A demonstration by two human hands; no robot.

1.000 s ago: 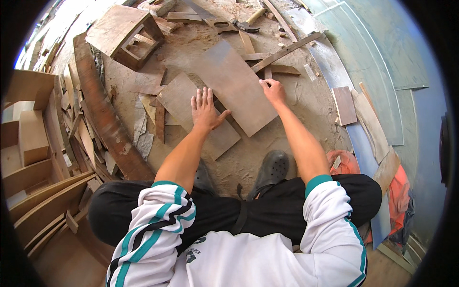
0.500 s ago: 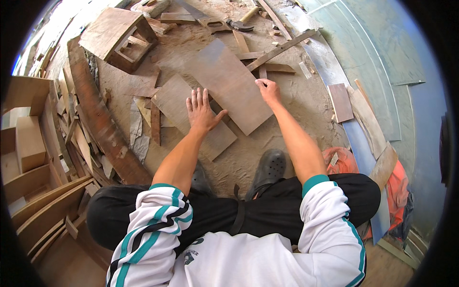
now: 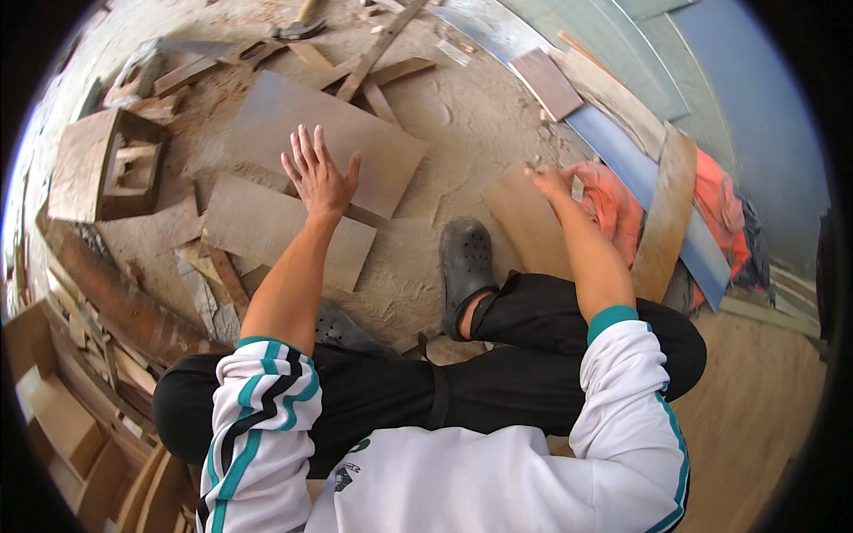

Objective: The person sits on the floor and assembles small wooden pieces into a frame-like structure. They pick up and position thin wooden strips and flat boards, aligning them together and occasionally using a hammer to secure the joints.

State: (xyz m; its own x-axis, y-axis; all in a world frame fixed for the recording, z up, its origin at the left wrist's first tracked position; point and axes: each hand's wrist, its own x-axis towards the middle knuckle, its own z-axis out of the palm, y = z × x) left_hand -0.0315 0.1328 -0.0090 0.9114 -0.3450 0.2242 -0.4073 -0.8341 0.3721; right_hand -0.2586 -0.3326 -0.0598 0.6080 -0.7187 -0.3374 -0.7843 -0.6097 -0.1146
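Note:
My left hand is open, its fingers spread, above a large plywood sheet. A smaller plywood panel lies nearer me on the dirt floor, partly beside and below the large sheet. To the right, my right hand is closed at the upper edge of another thin plywood panel. This panel leans or stands between my right shoe and an orange plastic bag; its lower end is hidden by my leg.
At the left stands a wooden box. A handsaw and a hammer lie at the far side with crossed wood strips. A long metal strip and boards lie right. Wooden pieces crowd the lower left.
My right hand has moved right and nearer me, now at a panel not seen there before. My left hand stays spread but is lifted over the large sheet. The view has swung right.

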